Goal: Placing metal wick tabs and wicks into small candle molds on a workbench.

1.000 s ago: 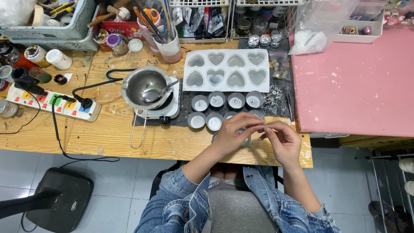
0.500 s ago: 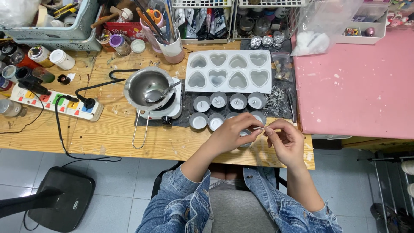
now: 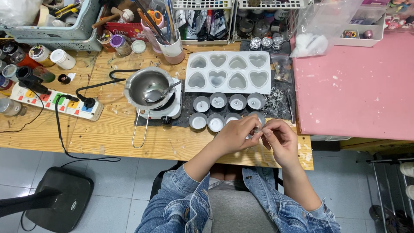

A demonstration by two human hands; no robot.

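Overhead, head view: left hand [image 3: 235,134] and right hand [image 3: 278,138] meet at front edge of wooden desk [image 3: 112,129], fingers of both pinched on small candle wick [image 3: 258,130], held just above tealight cups [image 3: 215,122]. Heart mould [image 3: 228,72] behind cups; melting pot [image 3: 146,86] left.

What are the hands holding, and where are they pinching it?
Both hands, left hand and right hand, pinch a tiny wick piece between fingertips. It's too small to tell which part they grip.
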